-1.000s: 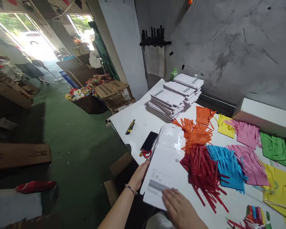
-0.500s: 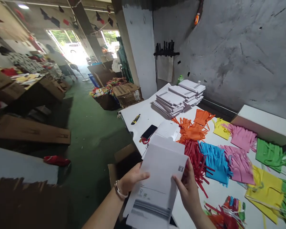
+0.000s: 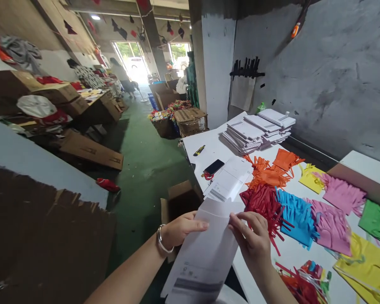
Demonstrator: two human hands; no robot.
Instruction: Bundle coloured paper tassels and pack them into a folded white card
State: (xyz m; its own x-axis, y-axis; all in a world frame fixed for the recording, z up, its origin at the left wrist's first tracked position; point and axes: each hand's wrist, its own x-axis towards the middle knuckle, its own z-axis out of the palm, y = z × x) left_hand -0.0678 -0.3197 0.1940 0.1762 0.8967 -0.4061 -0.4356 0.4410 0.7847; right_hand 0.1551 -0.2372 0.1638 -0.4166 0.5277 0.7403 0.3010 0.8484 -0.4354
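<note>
A white envelope [image 3: 205, 251] with a grey printed band across its lower part is held out over the table's left edge. Its flap stands raised at the far end. My left hand [image 3: 183, 230] grips the left side, thumb lying flat on top and the other fingers hidden beneath. At the upper right edge, just below the flap, my right hand [image 3: 255, 238] pinches with thumb and forefinger. Beyond the flap, another white envelope [image 3: 231, 175] lies on the table. To the right of my right hand is a dark red fringed bundle [image 3: 261, 202].
Several envelope stacks [image 3: 248, 133] stand at the table's back. A yellow cutter [image 3: 199, 150] and a phone [image 3: 214, 167] lie nearer. Blue fringe [image 3: 296, 219] and other coloured bundles cover the right side. An opened cardboard box [image 3: 182, 190] sits on the floor left of the table.
My view has swung left, so the scene sits farther right. My right hand has shifted to the envelope's upper edge near the flap, fingers now pinching there. My left hand keeps its grip.
</note>
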